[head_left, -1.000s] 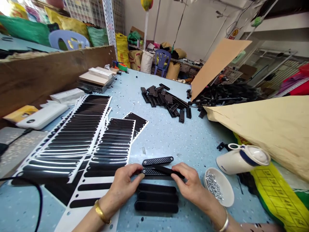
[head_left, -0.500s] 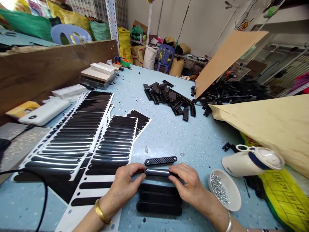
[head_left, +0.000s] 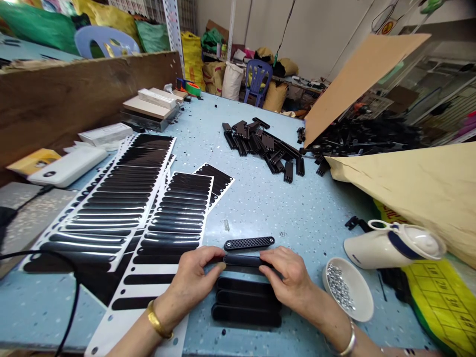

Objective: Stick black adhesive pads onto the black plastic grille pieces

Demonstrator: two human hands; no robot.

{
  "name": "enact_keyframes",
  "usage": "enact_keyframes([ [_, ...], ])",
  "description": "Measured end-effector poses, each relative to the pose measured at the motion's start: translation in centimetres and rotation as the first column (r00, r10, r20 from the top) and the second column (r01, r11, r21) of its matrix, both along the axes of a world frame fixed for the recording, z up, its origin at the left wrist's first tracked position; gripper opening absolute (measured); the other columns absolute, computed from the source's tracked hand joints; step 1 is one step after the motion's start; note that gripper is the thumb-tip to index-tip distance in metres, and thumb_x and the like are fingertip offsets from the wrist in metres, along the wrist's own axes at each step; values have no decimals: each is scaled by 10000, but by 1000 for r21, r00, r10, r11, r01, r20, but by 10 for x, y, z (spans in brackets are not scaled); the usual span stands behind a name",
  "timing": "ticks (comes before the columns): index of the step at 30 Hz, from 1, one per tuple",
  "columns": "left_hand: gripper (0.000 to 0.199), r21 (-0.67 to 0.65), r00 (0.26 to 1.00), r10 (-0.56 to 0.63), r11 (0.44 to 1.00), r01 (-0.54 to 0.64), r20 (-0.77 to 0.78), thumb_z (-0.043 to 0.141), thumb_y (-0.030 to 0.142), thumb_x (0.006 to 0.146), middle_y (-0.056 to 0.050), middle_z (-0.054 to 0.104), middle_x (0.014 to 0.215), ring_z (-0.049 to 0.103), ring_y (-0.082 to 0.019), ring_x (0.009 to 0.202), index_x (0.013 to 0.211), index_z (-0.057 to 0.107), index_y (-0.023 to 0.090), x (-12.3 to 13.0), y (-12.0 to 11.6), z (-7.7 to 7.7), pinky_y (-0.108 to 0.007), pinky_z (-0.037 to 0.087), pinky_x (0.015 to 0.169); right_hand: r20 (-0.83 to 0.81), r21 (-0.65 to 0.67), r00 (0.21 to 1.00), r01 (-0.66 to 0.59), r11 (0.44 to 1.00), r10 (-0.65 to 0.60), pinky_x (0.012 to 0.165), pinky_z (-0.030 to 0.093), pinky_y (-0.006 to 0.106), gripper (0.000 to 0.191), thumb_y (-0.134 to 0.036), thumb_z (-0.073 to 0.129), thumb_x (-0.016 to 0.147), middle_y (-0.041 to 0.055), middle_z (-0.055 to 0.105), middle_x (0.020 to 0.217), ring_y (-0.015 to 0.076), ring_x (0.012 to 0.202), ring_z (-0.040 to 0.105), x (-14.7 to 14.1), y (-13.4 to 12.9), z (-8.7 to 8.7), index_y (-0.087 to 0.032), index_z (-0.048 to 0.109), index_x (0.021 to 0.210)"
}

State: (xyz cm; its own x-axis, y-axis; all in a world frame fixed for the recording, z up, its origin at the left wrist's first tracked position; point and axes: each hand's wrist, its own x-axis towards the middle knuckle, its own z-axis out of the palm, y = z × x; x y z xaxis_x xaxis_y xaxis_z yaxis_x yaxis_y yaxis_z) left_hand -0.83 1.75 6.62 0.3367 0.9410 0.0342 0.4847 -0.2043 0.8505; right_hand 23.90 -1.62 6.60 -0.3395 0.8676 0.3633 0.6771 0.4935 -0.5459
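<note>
A black strip [head_left: 242,261] lies crosswise between my hands. Its left end is pinched by my left hand [head_left: 199,275], and its right end is in the fingers of my right hand [head_left: 288,277]. Just beyond it is a black piece with a lattice surface [head_left: 249,243]. Several smooth black bars [head_left: 247,315] lie side by side on the near side of the strip. White sheets with black strips [head_left: 173,218] spread out to the left of my hands. By my right forearm stands a white bowl [head_left: 366,297] full of small silver parts.
A pile of black pieces [head_left: 260,144] sits farther back on the blue table [head_left: 245,206]. At the right are a white cup [head_left: 386,248], brown paper [head_left: 412,173] and a cardboard sheet [head_left: 357,89]. A wooden board [head_left: 92,94] edges the left, near a white device [head_left: 69,167].
The view has shifted slightly. Both hands still grip the strip's ends, and the bright reflection along its top has faded.
</note>
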Motion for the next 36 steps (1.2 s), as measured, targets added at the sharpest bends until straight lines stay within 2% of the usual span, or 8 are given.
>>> enact_keyframes([
  [12,143,22,1000,-17,1000,17,-2,593,202,807,8,748,798,696,-165,728,884,713,203,-1,-1,-2,-287,539,688,47,-13,999,0,1000,1,706,503,374,149,-140,580,886,75,728,873,225,787,648,-4,2,-1,-167,702,966],
  [17,183,63,1000,22,998,-23,13,626,187,787,0,770,859,716,-170,770,940,725,208,-1,-1,-3,-288,563,733,47,-19,999,14,1000,-13,698,501,368,143,-142,586,874,79,726,862,223,776,646,-5,1,-1,-164,703,954],
  [22,174,153,998,-30,988,21,53,600,201,841,-15,775,909,725,-174,835,945,738,220,-3,-1,-9,-292,574,780,1,-15,999,34,999,-34,686,494,358,122,-155,601,861,74,728,832,219,750,649,-6,3,-3,-169,707,919],
  [31,166,227,998,-57,972,52,13,601,195,853,-20,777,921,732,-174,846,934,743,223,-4,1,-12,-283,590,787,-44,-45,997,55,997,-57,674,512,365,140,-132,663,809,77,751,834,225,741,669,-8,5,-4,-167,750,913],
  [36,165,262,998,-63,963,56,16,607,207,858,-18,779,940,733,-176,870,941,747,233,-6,1,-16,-290,593,815,-152,-141,983,85,986,-106,707,547,353,187,-106,718,761,65,767,853,215,761,693,-7,6,-4,-192,776,916],
])
